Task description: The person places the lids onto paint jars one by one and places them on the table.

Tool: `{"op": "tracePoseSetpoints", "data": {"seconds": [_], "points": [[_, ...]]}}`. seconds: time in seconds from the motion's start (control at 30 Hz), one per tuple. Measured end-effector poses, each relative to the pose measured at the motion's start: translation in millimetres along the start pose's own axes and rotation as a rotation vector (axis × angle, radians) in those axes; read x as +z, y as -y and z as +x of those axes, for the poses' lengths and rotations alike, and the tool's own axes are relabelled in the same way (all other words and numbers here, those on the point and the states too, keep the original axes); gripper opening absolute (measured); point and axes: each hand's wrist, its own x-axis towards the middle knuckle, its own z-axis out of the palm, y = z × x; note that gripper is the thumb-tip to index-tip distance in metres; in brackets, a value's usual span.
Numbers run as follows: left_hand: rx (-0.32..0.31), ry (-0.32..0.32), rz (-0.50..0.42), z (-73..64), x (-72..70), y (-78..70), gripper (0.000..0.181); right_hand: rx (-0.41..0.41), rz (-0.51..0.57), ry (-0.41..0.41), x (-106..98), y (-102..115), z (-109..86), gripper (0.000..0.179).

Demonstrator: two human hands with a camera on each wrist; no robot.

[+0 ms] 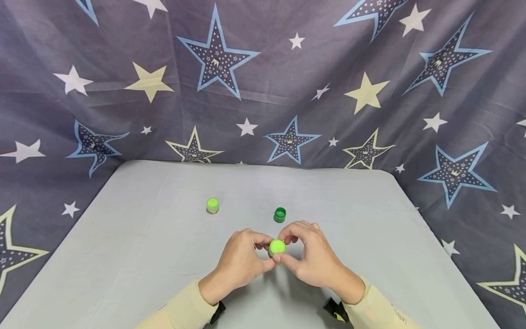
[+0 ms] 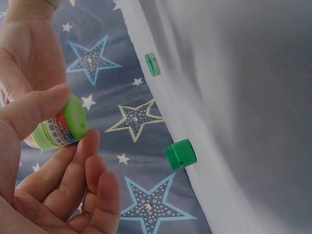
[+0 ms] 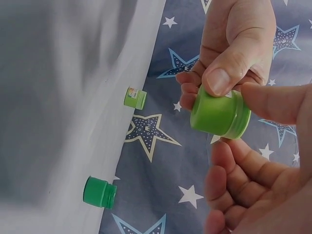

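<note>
A small lime-green paint jar (image 1: 277, 246) with a printed label (image 2: 61, 127) is held upright between both hands, its bright round top facing up. My left hand (image 1: 243, 257) pinches the jar's body with thumb and fingers. From the other side, my right hand (image 1: 314, 256) has its thumb and index fingertip at the upper rim. Behind the hands stands a dark green jar (image 1: 280, 215), uncapped, with its threaded neck (image 3: 111, 196) showing. A flat green-rimmed disc (image 2: 152, 64), like a lid, lies to its right; in the head view it is hidden.
Another lime-green jar (image 1: 212, 205) with a label stands farther back on the left. Everything is on a table with a pale grey cover (image 1: 123, 256). A dark curtain (image 1: 263, 105) printed with stars hangs behind the table and along its sides.
</note>
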Motion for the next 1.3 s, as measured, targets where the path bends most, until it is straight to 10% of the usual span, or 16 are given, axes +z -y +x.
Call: {"op": "tracePoseSetpoints", "data": {"seconds": [1.3], "points": [[0.011, 0.001, 0.018, -1.2, -0.9, 0.3, 0.021, -0.055, 0.007, 0.038, -0.8, 0.3, -1.1, 0.042]]}}
